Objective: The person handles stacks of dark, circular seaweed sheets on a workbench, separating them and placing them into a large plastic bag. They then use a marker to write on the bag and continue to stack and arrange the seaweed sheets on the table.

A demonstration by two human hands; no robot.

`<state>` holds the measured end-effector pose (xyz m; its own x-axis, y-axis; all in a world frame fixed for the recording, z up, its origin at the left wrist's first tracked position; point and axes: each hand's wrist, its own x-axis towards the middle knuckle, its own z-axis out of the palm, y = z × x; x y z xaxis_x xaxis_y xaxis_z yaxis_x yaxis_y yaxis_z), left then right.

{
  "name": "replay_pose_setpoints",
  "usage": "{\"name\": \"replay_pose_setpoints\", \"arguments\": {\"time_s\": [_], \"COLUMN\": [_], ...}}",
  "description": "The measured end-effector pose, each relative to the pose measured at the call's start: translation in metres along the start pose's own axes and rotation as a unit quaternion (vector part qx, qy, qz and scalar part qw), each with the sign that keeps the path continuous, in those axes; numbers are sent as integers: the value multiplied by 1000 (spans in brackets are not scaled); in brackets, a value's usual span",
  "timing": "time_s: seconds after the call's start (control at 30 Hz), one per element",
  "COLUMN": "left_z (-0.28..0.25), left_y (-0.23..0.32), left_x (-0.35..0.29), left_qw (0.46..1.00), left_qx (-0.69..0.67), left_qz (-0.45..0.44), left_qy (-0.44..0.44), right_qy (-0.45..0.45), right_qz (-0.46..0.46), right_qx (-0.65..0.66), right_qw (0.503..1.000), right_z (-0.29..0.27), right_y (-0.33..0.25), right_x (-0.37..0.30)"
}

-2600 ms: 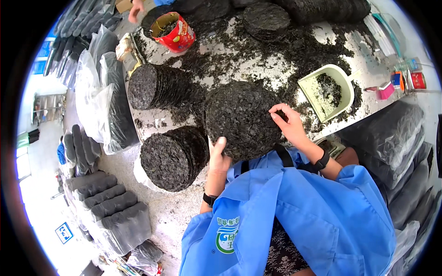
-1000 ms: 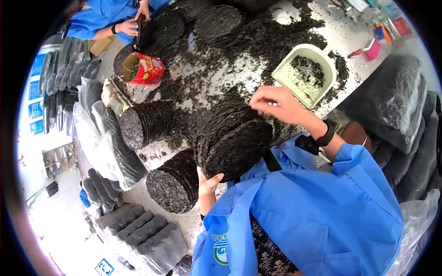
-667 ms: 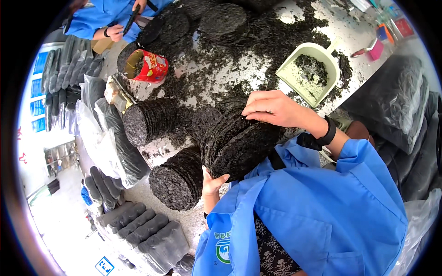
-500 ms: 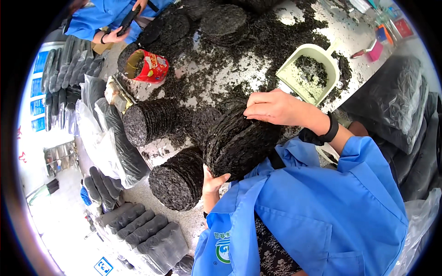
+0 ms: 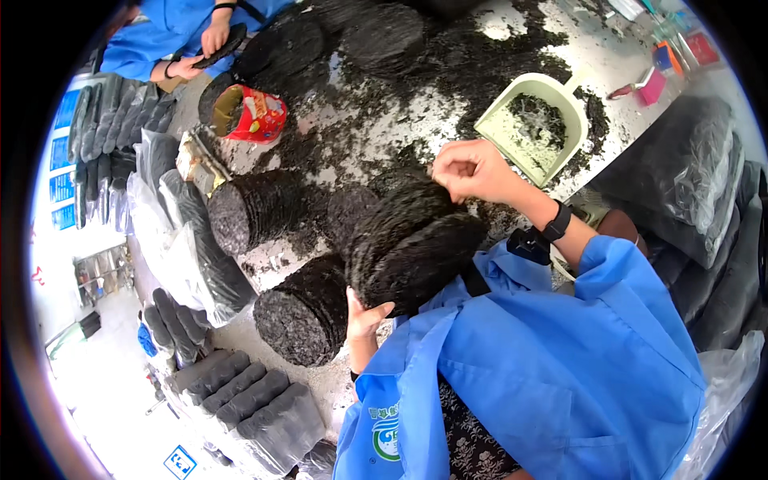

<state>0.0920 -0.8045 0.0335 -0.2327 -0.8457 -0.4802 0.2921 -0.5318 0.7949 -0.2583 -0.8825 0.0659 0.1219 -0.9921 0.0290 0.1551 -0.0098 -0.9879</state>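
A stack of round dried seaweed sheets [image 5: 424, 252] leans against my body, its dark layers fanned apart at the top. My left hand [image 5: 366, 318] grips the stack's lower left edge, thumb on the near face and the other fingers hidden behind. Over the stack's upper right rim is my right hand [image 5: 472, 172], its fingers curled in a pinch; whatever it holds, if anything, is too small to make out. Beside the stack on the left lie a roll of seaweed discs [image 5: 300, 320] on its side and another such roll [image 5: 252, 210] farther off.
A pale green dustpan [image 5: 538, 128] with scraps lies beyond my right hand. A red tub [image 5: 254, 114] stands at far left, near a co-worker's hands [image 5: 210, 44] holding a dark disc. Loose seaweed crumbs cover the table [image 5: 416, 120]. Bagged black rolls [image 5: 240, 392] sit at lower left.
My right hand has lifted slightly off the stack's rim and its fingers have curled in more. The left hand keeps its grip. The co-worker's hands have moved closer together on the dark disc.
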Motion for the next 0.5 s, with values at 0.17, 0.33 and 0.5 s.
{"name": "replay_pose_setpoints", "arguments": {"time_s": [0.17,0.33,0.5], "left_z": [3,3,18], "left_y": [8,7,7], "left_x": [-3,12,29], "left_qw": [990,974,970], "left_qx": [-121,-216,-224], "left_qz": [61,30,2], "left_qy": [27,64,92], "right_qy": [328,256,-34], "right_qz": [38,59,110], "right_qx": [-396,-470,-176], "right_qw": [857,843,978], "right_z": [-127,-127,27], "right_y": [76,92,72], "right_x": [-12,-24,-16]}}
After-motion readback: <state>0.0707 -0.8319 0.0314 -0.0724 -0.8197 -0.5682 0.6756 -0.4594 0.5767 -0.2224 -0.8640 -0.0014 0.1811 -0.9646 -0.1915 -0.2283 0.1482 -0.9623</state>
